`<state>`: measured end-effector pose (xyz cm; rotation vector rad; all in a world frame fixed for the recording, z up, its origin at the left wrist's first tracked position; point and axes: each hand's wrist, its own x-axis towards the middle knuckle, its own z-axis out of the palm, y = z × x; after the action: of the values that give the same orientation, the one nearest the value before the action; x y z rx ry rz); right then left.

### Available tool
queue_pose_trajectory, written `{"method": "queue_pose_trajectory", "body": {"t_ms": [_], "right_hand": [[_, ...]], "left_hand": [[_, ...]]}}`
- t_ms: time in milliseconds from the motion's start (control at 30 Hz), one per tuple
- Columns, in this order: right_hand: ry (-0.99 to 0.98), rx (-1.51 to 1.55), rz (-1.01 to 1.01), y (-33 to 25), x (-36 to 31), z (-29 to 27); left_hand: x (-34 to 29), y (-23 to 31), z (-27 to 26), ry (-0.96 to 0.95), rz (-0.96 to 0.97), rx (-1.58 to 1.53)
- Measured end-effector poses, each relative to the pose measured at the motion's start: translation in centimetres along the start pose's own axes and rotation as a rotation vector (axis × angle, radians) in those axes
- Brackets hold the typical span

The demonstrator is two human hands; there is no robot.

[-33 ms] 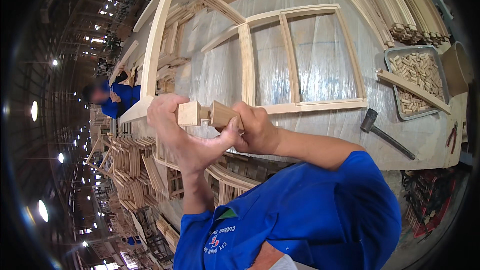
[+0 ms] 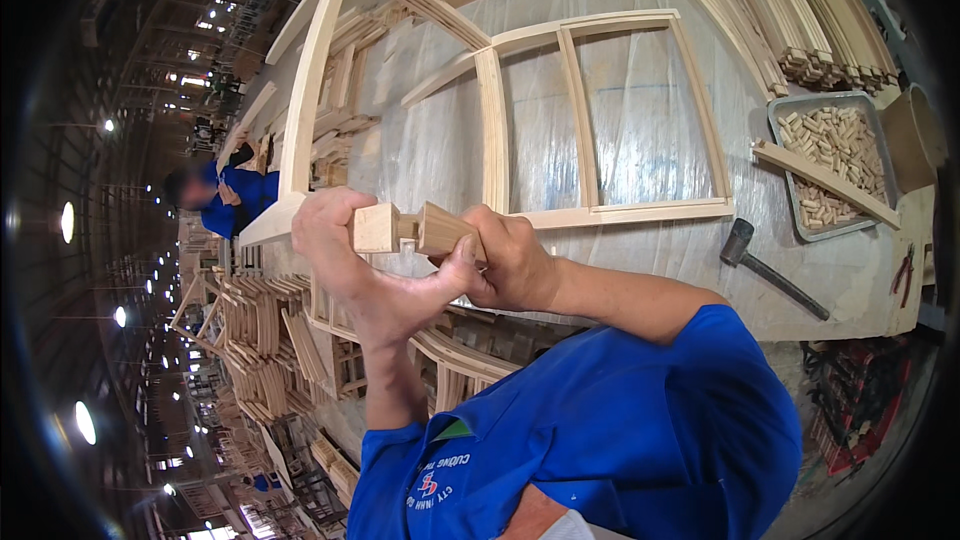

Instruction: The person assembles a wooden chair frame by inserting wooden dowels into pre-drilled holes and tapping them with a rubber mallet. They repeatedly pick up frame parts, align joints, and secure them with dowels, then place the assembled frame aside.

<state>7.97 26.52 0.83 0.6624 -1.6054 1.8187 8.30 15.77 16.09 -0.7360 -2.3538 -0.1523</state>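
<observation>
My left hand (image 2: 345, 265) is closed around a short square wooden block (image 2: 375, 228). My right hand (image 2: 510, 262) grips a second, tapered wooden piece (image 2: 443, 230). The two pieces meet end to end, with a small dowel (image 2: 408, 230) showing in the gap between them. I hold both just above the near edge of the workbench. A curved wooden chair-back frame (image 2: 590, 120) with upright slats lies flat on the bench just behind my hands.
Clear plastic sheet covers the bench (image 2: 650, 260). To the right lie a hammer (image 2: 770, 268), a metal tray of dowels (image 2: 830, 165) with a slat across it, a tan bucket (image 2: 915, 130) and pliers (image 2: 905, 270). Stacked slats (image 2: 800, 20) lie behind. Another person in blue (image 2: 235, 190) works at left.
</observation>
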Motion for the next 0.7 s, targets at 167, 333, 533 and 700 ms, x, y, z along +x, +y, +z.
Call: {"method": "queue_pose_trajectory", "body": {"t_ms": [167, 333, 533, 700], "right_hand": [[-0.078, 0.080, 0.108, -0.5, -0.2, -1.7], [0.059, 0.113, 0.175, 1.4, -4.9, -1.5], [0.071, -0.164, 0.379, 6.7, -12.8, -2.0], [0.185, -0.250, 0.355, 6.5, -11.8, -3.2]], "left_hand": [[-0.5, -0.2, 1.3, 0.101, 0.041, -0.041], [-2.0, -0.4, 1.3, 0.028, -0.045, -0.116], [-2.7, -0.5, 3.0, 0.246, 0.133, -0.179], [-13.2, -4.2, 10.1, 0.130, -0.051, -0.317]]}}
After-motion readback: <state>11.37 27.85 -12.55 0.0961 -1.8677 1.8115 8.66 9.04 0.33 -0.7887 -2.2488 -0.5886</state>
